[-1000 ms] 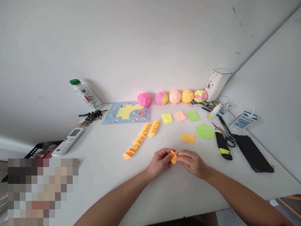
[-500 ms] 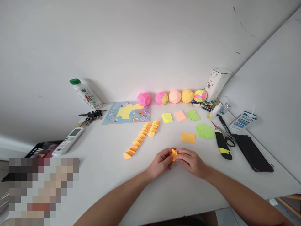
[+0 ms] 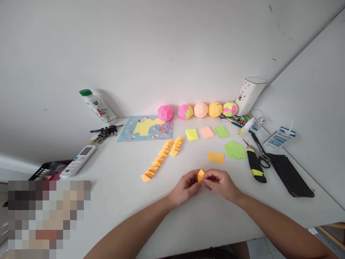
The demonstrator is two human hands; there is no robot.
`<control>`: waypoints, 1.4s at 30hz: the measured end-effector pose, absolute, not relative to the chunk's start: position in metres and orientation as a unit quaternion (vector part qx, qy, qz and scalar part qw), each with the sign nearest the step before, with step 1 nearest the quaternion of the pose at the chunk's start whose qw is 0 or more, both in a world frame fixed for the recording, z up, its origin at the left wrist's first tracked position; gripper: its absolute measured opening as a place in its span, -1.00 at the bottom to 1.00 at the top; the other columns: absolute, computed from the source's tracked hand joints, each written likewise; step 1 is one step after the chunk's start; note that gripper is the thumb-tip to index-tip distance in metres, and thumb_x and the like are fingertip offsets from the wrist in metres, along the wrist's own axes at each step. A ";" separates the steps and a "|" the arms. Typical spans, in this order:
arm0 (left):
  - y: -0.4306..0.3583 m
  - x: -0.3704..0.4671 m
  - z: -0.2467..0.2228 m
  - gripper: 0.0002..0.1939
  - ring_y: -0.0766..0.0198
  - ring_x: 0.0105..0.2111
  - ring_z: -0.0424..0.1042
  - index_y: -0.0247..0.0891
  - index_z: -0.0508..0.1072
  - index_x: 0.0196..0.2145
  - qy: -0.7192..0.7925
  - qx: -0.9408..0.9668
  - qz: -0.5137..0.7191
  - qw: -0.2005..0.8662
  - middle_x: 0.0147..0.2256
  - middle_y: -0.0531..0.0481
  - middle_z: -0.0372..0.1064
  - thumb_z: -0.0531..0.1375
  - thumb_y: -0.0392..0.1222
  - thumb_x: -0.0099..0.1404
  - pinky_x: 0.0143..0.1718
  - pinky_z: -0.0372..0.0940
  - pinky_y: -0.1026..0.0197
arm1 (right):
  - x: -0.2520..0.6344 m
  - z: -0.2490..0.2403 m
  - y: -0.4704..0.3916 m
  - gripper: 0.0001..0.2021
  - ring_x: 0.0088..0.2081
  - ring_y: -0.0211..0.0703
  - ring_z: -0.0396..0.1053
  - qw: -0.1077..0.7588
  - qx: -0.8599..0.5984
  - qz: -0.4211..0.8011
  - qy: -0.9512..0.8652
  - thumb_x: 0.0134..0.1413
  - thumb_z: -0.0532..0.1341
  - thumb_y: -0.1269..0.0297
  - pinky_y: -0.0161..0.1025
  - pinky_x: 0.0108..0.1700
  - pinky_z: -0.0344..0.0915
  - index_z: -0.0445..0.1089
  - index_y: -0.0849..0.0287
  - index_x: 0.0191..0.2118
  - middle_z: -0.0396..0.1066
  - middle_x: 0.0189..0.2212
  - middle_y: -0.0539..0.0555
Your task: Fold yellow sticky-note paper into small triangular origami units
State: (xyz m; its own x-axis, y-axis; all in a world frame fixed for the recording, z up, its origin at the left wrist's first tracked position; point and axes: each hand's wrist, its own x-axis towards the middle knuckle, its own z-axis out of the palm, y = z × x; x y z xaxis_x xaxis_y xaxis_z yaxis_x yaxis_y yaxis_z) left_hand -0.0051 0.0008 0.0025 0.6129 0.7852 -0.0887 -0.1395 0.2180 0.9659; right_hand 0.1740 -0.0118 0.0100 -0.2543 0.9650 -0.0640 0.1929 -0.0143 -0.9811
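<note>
Between my hands is a small folded orange paper piece [image 3: 201,175], held just above the table near its front. My left hand [image 3: 186,186] pinches its left side, the fingers curled behind it. My right hand [image 3: 219,183] grips the right edge between thumb and fingertips. Beyond them lies a flat orange sheet [image 3: 215,157]. To the left, several folded orange paper units [image 3: 161,154] run in two slanting rows. Green paper sheets [image 3: 235,150] lie spread out to the right, with a yellow pad [image 3: 192,135], a peach pad [image 3: 207,132] and a green pad [image 3: 222,132] behind.
Several paper balls [image 3: 201,110] line the wall. At right are a cutter [image 3: 255,165], scissors [image 3: 263,160], a glue bottle [image 3: 245,126] and a black pouch [image 3: 292,176]. A patterned card [image 3: 124,135], keys [image 3: 106,133], remote control [image 3: 78,162] and white bottle [image 3: 98,108] occupy the left.
The orange paper piece has turned a little in my fingers and now shows a pointed top. My right fingers have shifted their pinch along its edge. Everything on the table stays put.
</note>
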 end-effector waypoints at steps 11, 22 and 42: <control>0.001 -0.003 -0.002 -0.60 0.35 -0.48 0.24 -0.26 0.29 -0.02 0.307 0.547 0.329 0.706 -0.40 -0.03 0.32 0.10 -0.05 0.23 -0.45 0.17 0.28 | 0.169 0.006 -0.013 -0.71 -0.50 -0.32 0.30 0.396 -0.464 0.583 -0.537 -0.02 0.21 0.31 -0.31 -0.48 0.31 0.11 0.13 -0.17 0.31 -0.41 -0.04; -0.001 -0.004 -0.004 -0.63 0.34 -0.49 0.15 -0.23 0.30 0.00 0.325 0.656 0.303 0.610 -0.46 0.02 0.22 0.06 -0.11 0.25 -0.42 0.13 0.26 | 0.169 0.004 -0.017 -0.59 -0.47 -0.32 0.26 0.347 -0.466 0.554 -0.597 -0.14 0.11 0.53 -0.36 -0.45 0.21 0.15 0.11 -0.10 0.38 -0.36 -0.02; 0.000 -0.003 -0.004 -0.66 0.41 -0.53 0.10 -0.28 0.37 -0.12 0.351 0.591 0.306 0.659 -0.49 0.08 0.16 0.14 -0.06 0.19 -0.49 0.08 0.31 | 0.173 0.011 -0.016 -0.61 -0.44 -0.28 0.23 0.341 -0.474 0.494 -0.645 -0.10 0.06 0.51 -0.33 -0.40 0.22 0.19 0.12 -0.08 0.30 -0.41 -0.02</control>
State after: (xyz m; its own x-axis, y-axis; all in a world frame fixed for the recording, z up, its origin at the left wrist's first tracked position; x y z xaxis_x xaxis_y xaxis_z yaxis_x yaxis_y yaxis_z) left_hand -0.0026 0.0000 -0.0043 0.5655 0.8186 -0.1005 0.0113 0.1141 0.9934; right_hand 0.1729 -0.0165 0.0114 -0.3190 0.9473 -0.0284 0.2736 0.0634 -0.9597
